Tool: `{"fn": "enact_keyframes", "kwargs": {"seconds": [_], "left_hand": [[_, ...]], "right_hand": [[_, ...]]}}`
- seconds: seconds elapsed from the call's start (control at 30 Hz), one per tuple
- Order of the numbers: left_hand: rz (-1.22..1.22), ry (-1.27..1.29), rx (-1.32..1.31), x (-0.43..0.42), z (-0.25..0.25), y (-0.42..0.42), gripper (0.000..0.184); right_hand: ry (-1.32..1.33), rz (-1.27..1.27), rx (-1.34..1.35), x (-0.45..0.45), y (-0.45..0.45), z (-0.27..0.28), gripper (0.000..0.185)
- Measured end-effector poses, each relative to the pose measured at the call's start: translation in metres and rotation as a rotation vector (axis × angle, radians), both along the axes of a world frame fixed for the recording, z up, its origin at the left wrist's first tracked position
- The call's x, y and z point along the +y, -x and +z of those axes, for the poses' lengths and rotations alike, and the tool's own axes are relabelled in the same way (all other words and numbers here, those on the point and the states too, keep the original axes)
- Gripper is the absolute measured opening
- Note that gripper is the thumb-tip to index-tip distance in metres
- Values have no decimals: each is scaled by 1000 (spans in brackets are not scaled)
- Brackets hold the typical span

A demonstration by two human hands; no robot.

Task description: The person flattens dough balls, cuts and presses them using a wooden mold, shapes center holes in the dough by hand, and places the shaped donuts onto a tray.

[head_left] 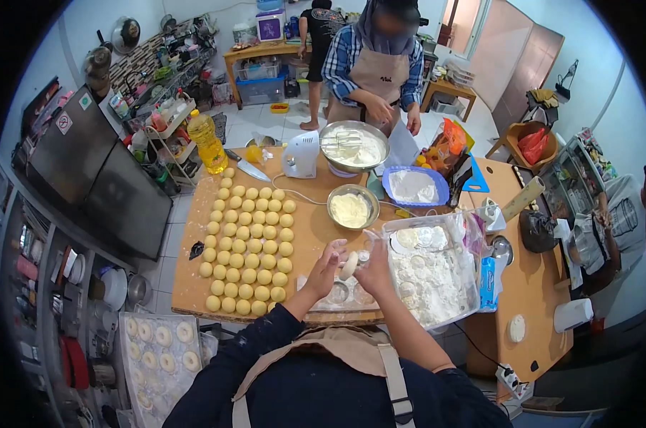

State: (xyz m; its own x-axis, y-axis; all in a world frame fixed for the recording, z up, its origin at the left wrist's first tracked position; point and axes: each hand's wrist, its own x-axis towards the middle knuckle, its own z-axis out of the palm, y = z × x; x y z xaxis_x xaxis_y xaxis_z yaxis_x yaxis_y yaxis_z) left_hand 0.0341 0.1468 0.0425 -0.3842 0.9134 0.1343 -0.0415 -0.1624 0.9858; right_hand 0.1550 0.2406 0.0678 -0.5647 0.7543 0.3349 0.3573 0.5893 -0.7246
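Dough ring (349,265): between the 2 bare hands, near the table's front edge. It is pale and tilted steeply, with its longer visible axis running from lower left to upper right.
Left hand (326,269): raised to the left of the dough ring, fingers extended and spread, not closed. Contact with the dough ring cannot be confirmed.
Right hand (374,272): to the right of the dough ring, with its fingertips beside the rim. Whether they pinch it cannot be told.
Nearer hand: right, by a small margin; both hands flank the dough ring.
Floured surface (364,307): below the hands, carrying a round item (339,292).
Dough balls (248,275): in rows on the table (303,246), left of the left hand.
Flour (437,285): in a clear container (451,319), just right of the right hand.
Metal bowl (374,214): beyond the hands, holding a pale yellow mass (350,210).
Tray (156,347): low at far left, bearing more rings (164,336).
Co-worker (381,64): standing across the table, hands well apart from the 2 working hands.
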Motion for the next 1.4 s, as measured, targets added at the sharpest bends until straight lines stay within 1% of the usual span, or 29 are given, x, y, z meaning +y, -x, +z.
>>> {"fn": "enact_keyframes", "kwargs": {"seconds": [0.07,0.1,0.17,0.2,0.27,0.3,0.37,0.4,0.47,0.53,0.57,0.6,0.63,0.67,0.73,0.77,0.8,0.87,0.93,0.97,1.0,1.07,1.1,1.2,1.23,1.27,1.33,1.37,1.4], "left_hand": [[-69,-10,108,-3,3,3,76],[-101,-11,161,-5,6,2,78],[-45,-52,126,-4,12,-5,83],[-12,-74,111,-4,15,-7,85],[-17,7,257,-5,19,-4,88],[-18,50,328,-6,21,-3,89],[-26,42,365,-7,28,-6,90],[-31,40,383,-7,29,-8,91],[21,-64,146,1,21,-21,91],[71,-61,140,1,23,-27,92],[89,1,250,-2,27,-27,92],[106,68,357,-8,29,-29,93],[81,51,310,-13,24,-31,91],[69,-15,121,-18,23,-37,90],[73,-173,-234,-24,38,-49,88],[138,-166,-217,-27,29,-52,91],[207,-172,-194,-31,27,-54,90],[351,-167,-161,-46,22,-57,89],[354,-171,-198,-66,30,-57,87],[334,-181,-212,-77,34,-56,87],[367,-187,-207,-89,36,-55,83],[406,-209,-198,-106,39,-52,77],[476,-238,-110,-114,37,-48,73],[517,-235,-253,-161,45,-36,64],[623,-228,-237,-181,47,-34,55],[698,-241,-251,-200,42,-30,54],[843,-270,-269,-242,28,-18,51],[864,-305,-317,-268,25,-15,50],[882,-342,-360,-299,24,-11,49]], "right_hand": [[50,-26,69,2,-2,4,82],[39,-48,11,6,-5,0,83],[17,-87,-101,13,-8,-9,86],[1,-60,-90,11,-8,-5,86],[-36,2,-65,4,-5,7,88],[-36,7,3,7,-4,5,89],[-32,14,135,18,-4,-2,90],[-37,7,70,21,-7,-1,91],[-46,1,-61,24,-12,4,92],[-110,86,-38,17,-14,21,92],[-137,133,-27,12,-14,24,93],[-52,135,48,12,-13,23,92],[33,138,121,15,-10,23,92],[115,143,195,19,-7,24,91],[88,199,91,22,-8,22,89],[70,250,42,22,-7,19,88],[50,317,-7,20,-2,16,86],[-191,490,40,9,6,20,87],[-189,549,131,-8,15,27,86],[-168,613,136,-13,21,28,86],[-154,666,142,-21,27,32,86],[-257,764,62,-46,35,47,85],[-312,801,22,-58,40,54,84],[-7,984,158,-102,63,46,80],[156,1035,187,-129,68,53,71],[323,1076,219,-155,74,60,63],[440,1171,153,-195,104,39,54],[501,1150,176,-219,118,26,48],[607,1179,101,-246,131,27,47]]}}
